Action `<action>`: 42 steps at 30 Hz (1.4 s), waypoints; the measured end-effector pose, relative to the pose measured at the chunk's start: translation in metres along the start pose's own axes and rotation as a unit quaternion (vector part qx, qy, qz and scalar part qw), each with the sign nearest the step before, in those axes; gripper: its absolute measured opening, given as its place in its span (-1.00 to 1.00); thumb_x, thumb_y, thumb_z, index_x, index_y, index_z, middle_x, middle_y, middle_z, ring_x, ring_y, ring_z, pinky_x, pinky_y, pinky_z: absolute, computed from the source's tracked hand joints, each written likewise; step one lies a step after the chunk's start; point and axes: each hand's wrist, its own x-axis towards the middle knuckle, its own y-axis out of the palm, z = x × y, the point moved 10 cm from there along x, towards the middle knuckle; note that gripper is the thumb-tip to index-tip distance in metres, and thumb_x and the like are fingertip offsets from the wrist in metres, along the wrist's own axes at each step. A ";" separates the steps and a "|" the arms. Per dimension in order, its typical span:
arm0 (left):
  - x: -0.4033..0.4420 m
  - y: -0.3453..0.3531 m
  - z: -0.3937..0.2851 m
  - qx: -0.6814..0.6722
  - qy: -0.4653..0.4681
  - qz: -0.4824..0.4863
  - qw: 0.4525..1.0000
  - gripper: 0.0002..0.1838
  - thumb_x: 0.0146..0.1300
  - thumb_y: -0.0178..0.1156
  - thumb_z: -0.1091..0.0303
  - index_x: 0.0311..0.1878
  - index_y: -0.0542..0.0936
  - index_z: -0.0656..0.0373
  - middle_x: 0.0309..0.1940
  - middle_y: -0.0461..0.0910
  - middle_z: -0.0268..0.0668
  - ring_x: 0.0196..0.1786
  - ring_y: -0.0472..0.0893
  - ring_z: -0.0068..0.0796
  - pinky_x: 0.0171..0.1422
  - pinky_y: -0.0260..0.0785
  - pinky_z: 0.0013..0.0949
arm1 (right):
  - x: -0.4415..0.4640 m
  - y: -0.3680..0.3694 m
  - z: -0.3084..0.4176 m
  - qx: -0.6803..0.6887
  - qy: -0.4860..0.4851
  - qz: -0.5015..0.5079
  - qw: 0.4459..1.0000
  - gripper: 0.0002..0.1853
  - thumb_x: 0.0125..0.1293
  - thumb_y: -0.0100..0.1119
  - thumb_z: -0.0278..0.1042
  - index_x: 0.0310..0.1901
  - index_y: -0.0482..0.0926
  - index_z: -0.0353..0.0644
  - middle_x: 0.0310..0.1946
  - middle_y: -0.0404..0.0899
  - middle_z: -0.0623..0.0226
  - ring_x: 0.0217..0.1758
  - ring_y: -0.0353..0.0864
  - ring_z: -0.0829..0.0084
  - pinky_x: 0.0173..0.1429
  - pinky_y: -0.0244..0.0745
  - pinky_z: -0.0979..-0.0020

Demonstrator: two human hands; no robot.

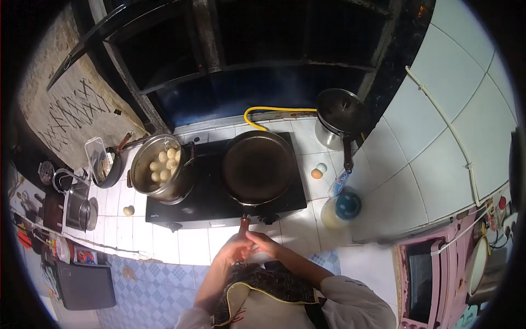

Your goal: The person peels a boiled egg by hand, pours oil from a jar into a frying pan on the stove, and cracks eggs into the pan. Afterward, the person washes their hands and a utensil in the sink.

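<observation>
See left hand [234, 251], right hand [264, 244] half-curled at pan handle [244, 225], turned bodyward probably for reach; can't tell if gripping.

Reddish-brown on the pan handle [244, 225], centre. Yellow on the hose [279, 108], upper centre. Blue-checked on tiles [156, 275], lower left.

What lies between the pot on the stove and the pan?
In the head view, only a dark strip of the stove shows between the pot and the pan, with the pot's side handle jutting in.
</observation>
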 end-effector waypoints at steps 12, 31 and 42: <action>-0.006 0.009 -0.019 -0.005 0.013 -0.058 0.998 -0.86 -0.02 0.20 0.48 -0.40 0.43 0.20 -0.63 0.40 -0.31 -0.68 0.34 -0.59 -0.65 0.18 -0.50 | 0.008 0.018 0.048 0.094 -0.058 -0.071 0.991 -0.66 0.20 0.07 -0.12 -0.14 0.51 -0.22 -0.45 0.50 0.36 -0.68 0.41 0.55 -0.64 0.32 0.54; -0.049 0.002 0.000 0.063 0.007 -0.052 0.997 -0.81 -0.04 0.18 0.53 -0.36 0.37 0.24 -0.63 0.40 -0.25 -0.69 0.38 -0.50 -0.64 0.24 -0.50 | -0.010 0.059 0.035 0.036 -0.095 0.017 0.995 -0.62 0.27 -0.01 -0.11 -0.11 0.47 -0.30 -0.42 0.50 0.29 -0.60 0.43 0.57 -0.50 0.38 0.56; -0.003 0.033 -0.041 0.026 0.018 0.009 0.999 -0.83 -0.07 0.21 0.40 -0.44 0.41 0.14 -0.64 0.39 -0.33 -0.67 0.36 -0.56 -0.63 0.22 -0.47 | -0.010 0.016 0.091 0.049 -0.118 -0.113 0.985 -0.66 0.15 0.08 -0.09 -0.34 0.54 -0.27 -0.54 0.47 0.35 -0.59 0.43 0.56 -0.55 0.36 0.56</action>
